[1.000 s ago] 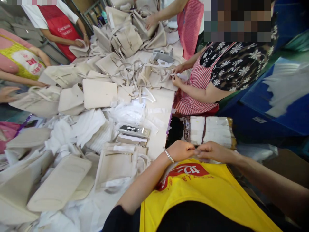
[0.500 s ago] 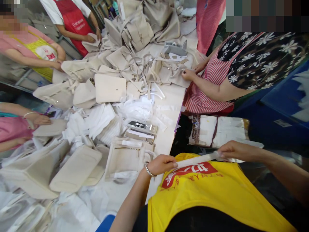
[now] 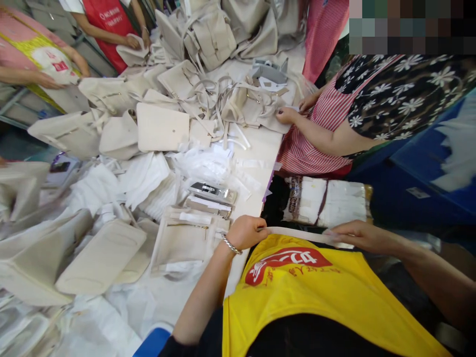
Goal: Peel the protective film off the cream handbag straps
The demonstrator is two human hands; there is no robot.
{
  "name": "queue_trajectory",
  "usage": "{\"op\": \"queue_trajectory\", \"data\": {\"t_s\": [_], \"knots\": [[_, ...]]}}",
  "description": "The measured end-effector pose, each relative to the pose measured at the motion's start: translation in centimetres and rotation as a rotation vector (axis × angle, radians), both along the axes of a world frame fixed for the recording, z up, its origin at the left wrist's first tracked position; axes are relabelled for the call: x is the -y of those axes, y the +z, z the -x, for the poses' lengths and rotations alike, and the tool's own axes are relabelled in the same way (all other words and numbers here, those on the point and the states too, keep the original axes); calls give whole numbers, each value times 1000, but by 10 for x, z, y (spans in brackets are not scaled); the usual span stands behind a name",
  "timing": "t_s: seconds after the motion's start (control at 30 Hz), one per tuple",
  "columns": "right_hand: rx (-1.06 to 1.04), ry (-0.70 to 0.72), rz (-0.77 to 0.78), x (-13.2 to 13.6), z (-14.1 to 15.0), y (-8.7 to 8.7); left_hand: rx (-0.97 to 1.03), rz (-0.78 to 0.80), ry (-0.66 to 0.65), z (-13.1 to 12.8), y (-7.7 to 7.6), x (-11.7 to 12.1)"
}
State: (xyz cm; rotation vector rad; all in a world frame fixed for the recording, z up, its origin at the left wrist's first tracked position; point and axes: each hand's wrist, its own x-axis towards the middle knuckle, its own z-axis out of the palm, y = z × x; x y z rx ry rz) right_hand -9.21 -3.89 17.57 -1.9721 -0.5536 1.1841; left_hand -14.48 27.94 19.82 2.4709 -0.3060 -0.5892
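A narrow off-white strap (image 3: 297,233) is stretched between my two hands, just above the yellow apron (image 3: 290,297) on my body. My left hand (image 3: 246,232), with a silver chain bracelet at the wrist, pinches one end of it. Farther right, my right hand (image 3: 359,235) grips the strap between thumb and fingers, and a bit of it shows below that hand. Left of my left hand, on the table, lies a flat beige bag piece (image 3: 186,245) with a zipper and pale strips on it. A clear-wrapped grey item (image 3: 211,192) sits just beyond it.
Beige handbags (image 3: 208,37) and white wrapping (image 3: 148,178) cover much of the table (image 3: 256,173). A co-worker in a striped apron (image 3: 308,144) handles a bag at the right edge. Other people work across the table. A white wrapped bundle (image 3: 342,198) lies below the edge, near blue bins (image 3: 412,178).
My left hand has risen slightly and turned, and the strap now runs more level. The view has shifted a little. At far left, a co-worker's hands in pink have left the view.
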Motion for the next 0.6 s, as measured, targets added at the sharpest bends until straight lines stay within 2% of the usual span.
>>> {"op": "queue_trajectory", "data": {"t_s": [0.17, 0.27, 0.33, 0.4, 0.47, 0.6], "knots": [[-6, 54, -44, -30, 4, -8, 10, 65, -96, -9, -10, 22], [42, 82, -102, -63, 3, -18, -17, 127, -135, -13, -25, 37], [49, 108, -120, -86, 1, -27, -24, 162, -114, -13, -36, 40], [51, 140, -113, -107, -2, -37, -6, 181, -57, -6, -47, 31], [56, 164, -108, -121, -6, -44, 36, 189, 28, 7, -56, 10], [27, 193, -110, -125, -12, -55, 225, 84, 285, 53, -73, -43]]}}
